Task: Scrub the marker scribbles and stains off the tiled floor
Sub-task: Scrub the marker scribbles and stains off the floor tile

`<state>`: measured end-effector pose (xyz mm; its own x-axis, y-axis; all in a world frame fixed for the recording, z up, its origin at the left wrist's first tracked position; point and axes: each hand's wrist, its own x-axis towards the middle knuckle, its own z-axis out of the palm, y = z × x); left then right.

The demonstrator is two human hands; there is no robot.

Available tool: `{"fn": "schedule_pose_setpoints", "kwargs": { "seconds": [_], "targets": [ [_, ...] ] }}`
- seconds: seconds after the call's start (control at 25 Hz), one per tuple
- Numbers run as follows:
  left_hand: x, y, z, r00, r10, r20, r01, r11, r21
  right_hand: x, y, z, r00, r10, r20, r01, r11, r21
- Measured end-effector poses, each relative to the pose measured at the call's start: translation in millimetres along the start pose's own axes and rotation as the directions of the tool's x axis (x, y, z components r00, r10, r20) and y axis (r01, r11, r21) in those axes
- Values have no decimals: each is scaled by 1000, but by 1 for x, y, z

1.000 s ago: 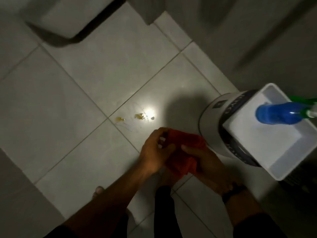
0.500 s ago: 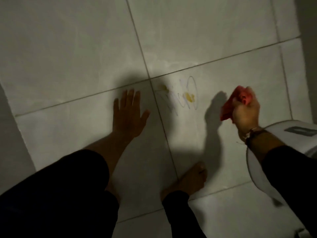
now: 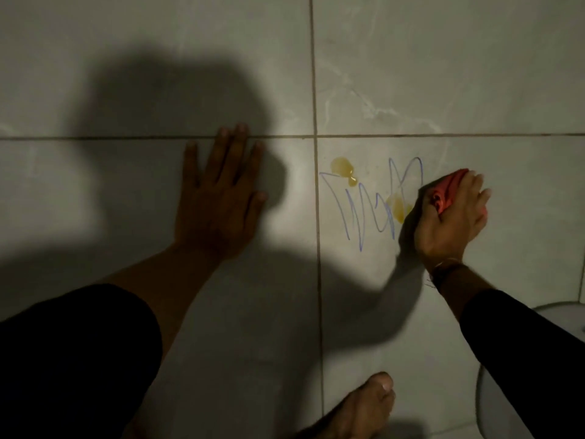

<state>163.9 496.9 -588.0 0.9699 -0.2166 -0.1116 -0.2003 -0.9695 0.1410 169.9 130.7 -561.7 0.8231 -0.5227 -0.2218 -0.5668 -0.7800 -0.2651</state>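
A blue marker scribble [image 3: 357, 210] zigzags across a pale floor tile [image 3: 364, 296] right of a grout cross. Two yellow stains lie on it: one [image 3: 343, 169] at its upper left, one [image 3: 399, 207] at its right end. My right hand [image 3: 449, 217] presses a crumpled red cloth [image 3: 443, 193] onto the floor at the scribble's right edge, touching the right stain. My left hand [image 3: 221, 198] lies flat on the neighbouring tile, fingers spread, holding nothing.
A white bucket's rim [image 3: 550, 308] shows at the lower right, mostly behind my right sleeve. My bare foot [image 3: 364, 407] rests on the tile below the scribble. My dark-clothed knee [image 3: 69, 359] fills the lower left. Heavy shadows cover the left tiles.
The view has dropped close to the floor. My right hand has brought the red cloth down from beside the scribble onto its right edge. My left hand stays flat on the tile.
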Motion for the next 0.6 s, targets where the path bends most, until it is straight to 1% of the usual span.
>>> {"fn": "schedule_pose_setpoints", "kwargs": {
  "seconds": [0.08, 0.16, 0.2, 0.24, 0.28, 0.36, 0.4, 0.48, 0.52, 0.6],
  "targets": [
    [2, -2, 4, 1000, 6, -29, -6, 1000, -4, 14, -28, 10, 997, 38, -60, -39, 999, -27],
    [0, -2, 8, 999, 16, -38, -16, 1000, -7, 22, -69, 21, 994, -8, -106, 1, 997, -72],
    [-2, -3, 8, 999, 13, -41, -13, 1000, -1, 19, -90, 30, 991, -83, -106, 74, 993, -90],
    [-3, -3, 8, 999, 13, -46, -13, 1000, 3, 13, -113, 40, 978, -188, -94, 176, 977, -123],
    [-3, -3, 7, 999, 15, -50, -15, 1000, 5, 3, -134, 51, 952, -295, -86, 279, 946, -164],
    [0, -2, 5, 999, 13, -43, -14, 1000, -9, -32, -160, 73, 873, -485, -53, 462, 856, -232],
    [0, -2, 4, 999, 7, -35, -8, 1000, -26, -57, -161, 80, 829, -558, -18, 538, 806, -247],
    [1, -2, 2, 1000, 1, -25, -2, 1000, -30, -112, -132, 83, 762, -641, 95, 644, 732, -223],
    [2, -2, 1, 1000, -2, -17, 1, 1000, -27, -137, -108, 78, 745, -648, 160, 667, 713, -216],
    [2, -2, -2, 1000, -1, 6, 2, 999, -35, -174, -57, 57, 768, -576, 281, 637, 734, -236]
  ]
}}
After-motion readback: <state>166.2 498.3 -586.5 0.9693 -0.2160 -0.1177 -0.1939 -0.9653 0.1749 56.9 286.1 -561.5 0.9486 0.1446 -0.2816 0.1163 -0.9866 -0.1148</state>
